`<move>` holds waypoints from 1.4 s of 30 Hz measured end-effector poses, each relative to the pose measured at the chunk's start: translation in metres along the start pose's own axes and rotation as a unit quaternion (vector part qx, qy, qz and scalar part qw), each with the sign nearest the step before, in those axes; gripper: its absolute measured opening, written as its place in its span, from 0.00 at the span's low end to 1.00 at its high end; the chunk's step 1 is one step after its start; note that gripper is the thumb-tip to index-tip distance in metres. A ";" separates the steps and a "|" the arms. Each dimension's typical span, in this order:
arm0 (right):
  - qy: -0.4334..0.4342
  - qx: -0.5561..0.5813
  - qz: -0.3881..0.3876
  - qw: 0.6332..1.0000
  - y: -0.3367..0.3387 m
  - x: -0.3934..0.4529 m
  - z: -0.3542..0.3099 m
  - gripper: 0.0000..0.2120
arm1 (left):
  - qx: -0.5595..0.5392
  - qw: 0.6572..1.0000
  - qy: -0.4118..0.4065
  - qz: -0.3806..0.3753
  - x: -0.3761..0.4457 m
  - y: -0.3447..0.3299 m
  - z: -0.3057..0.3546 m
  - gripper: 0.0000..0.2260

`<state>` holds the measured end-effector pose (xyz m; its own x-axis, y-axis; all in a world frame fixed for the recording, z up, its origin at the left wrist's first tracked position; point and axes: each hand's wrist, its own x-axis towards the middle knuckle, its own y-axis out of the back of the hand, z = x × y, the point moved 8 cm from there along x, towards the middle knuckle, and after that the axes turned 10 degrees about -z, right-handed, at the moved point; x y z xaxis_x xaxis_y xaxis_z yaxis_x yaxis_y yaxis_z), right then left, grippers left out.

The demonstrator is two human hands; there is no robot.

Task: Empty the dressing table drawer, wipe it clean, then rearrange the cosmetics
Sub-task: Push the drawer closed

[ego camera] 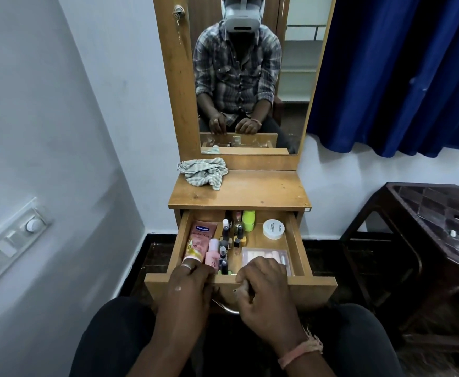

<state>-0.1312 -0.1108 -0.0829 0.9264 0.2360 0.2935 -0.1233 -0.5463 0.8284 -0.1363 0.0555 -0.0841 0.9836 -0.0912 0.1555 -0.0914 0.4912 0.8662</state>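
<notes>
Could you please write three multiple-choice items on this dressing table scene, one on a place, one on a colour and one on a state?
1. Where does the checked cloth lie?
A. inside the drawer
B. on the table top, back left
C. on the dark stool

2. What colour is the round jar in the drawer?
A. white
B. blue
C. black

3. How does the drawer stand?
A. shut
B. pulled out, cosmetics inside
C. pulled out, bare

Key: 1 B, the cloth sits crumpled on the table top by the mirror. 2 A, the jar's lid is white. 3 B, the pink tube, green bottle and small bottles lie inside, with the left hand and right hand at its front edge.
</notes>
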 end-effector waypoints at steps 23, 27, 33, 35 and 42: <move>-0.115 0.002 -0.015 0.993 -0.040 -0.011 0.023 0.06 | -0.088 0.995 -0.035 -0.027 -0.004 -0.076 -0.008 0.14; -0.124 0.040 -0.070 0.989 -0.054 -0.009 0.035 0.08 | -0.121 0.992 -0.038 -0.027 -0.002 -0.073 -0.007 0.13; -0.113 0.051 -0.074 0.990 -0.060 0.000 0.045 0.12 | -0.136 0.990 -0.028 -0.030 0.009 -0.076 -0.013 0.13; -0.116 0.050 -0.067 0.990 -0.062 0.005 0.046 0.12 | -0.128 0.991 -0.037 -0.018 0.015 -0.078 -0.015 0.13; -0.120 0.069 -0.030 0.990 -0.062 0.025 0.056 0.12 | -0.110 0.993 -0.048 0.019 0.046 -0.084 -0.023 0.13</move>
<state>-0.0801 -0.1159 -0.1537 0.9905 0.0826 0.1100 -0.0308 -0.6460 0.7627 -0.0799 0.0299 -0.1606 0.9600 -0.1458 0.2391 -0.0812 0.6723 0.7358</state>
